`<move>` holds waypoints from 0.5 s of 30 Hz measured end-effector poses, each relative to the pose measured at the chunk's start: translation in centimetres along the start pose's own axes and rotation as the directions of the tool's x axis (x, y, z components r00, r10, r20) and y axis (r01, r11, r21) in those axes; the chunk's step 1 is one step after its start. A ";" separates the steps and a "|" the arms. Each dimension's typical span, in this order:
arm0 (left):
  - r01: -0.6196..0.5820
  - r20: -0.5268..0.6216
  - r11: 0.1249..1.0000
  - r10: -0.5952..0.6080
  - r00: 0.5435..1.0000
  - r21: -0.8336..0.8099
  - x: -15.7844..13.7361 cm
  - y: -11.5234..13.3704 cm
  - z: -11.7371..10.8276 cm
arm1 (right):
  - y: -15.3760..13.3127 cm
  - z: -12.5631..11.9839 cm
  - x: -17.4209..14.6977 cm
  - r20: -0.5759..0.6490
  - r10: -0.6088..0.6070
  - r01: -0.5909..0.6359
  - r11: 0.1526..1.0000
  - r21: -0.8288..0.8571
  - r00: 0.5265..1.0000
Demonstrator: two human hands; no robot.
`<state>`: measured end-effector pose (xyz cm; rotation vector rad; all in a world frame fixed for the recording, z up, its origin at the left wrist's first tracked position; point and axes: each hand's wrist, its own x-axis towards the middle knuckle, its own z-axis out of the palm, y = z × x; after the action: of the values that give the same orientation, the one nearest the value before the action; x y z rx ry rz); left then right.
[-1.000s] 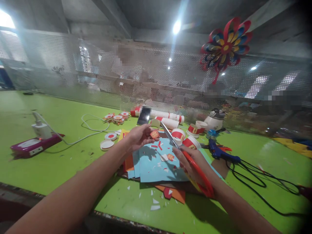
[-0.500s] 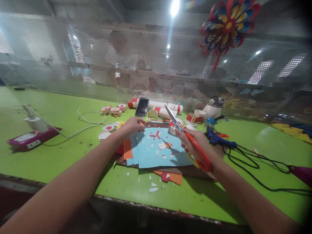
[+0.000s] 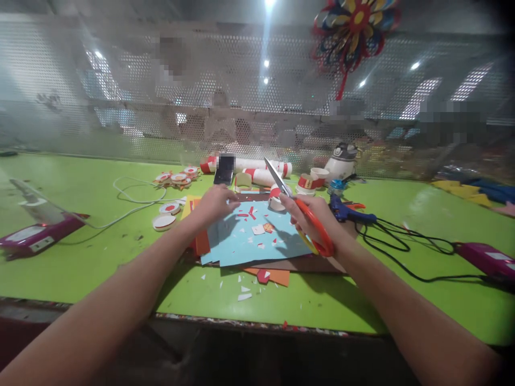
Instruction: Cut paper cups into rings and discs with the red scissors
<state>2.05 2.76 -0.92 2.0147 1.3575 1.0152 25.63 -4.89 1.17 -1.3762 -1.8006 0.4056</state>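
Observation:
Red-orange-handled scissors point(image 3: 277, 177) are gripped in my right hand point(image 3: 308, 217), their blades pointing up and away to the left above the light blue paper point(image 3: 241, 244). Near the upper left corner of that paper is my left hand point(image 3: 215, 206), palm down, its fingers loosely bent and slightly apart; nothing shows between them. Small red strips point(image 3: 251, 213), a white paper piece point(image 3: 258, 230) and a red-and-yellow printed piece point(image 3: 268, 228) lie on the blue sheet among scraps. Just beyond the scissors stands a red-and-white paper cup piece point(image 3: 277, 199).
Behind the paper are a phone point(image 3: 224, 170), white-and-red paper tubes point(image 3: 261, 177), cut cups point(image 3: 306, 183) and a kettle-like vessel point(image 3: 341, 160). A blue glue gun point(image 3: 354, 214) with black cord lies right. A purple power strip point(image 3: 40, 236) sits left. Paper flower shapes point(image 3: 177, 177) rest back left.
The whole view has shifted, so the table and things appear farther left and slightly higher. My right hand still holds the scissors, and my left hand stays by the paper's corner.

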 end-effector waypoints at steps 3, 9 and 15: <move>-0.439 0.361 0.855 0.331 0.872 0.278 -1.4 1.8 1.9 | 0.2 0.0 0.2 0.002 -0.027 0.027 1.000 0.016 1.000; -0.551 0.501 0.653 0.290 0.816 0.519 -3.3 3.9 5.0 | 0.0 0.2 0.2 -0.010 -0.011 0.011 1.000 -0.019 1.000; -0.514 0.457 0.689 0.289 0.841 0.510 -3.1 3.8 4.9 | -0.3 0.1 -0.1 0.030 -0.035 0.036 0.999 -0.018 0.999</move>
<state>7.39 -1.53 -1.91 2.9286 1.1497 0.3234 25.36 -5.07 1.19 -1.3558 -1.8545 0.3935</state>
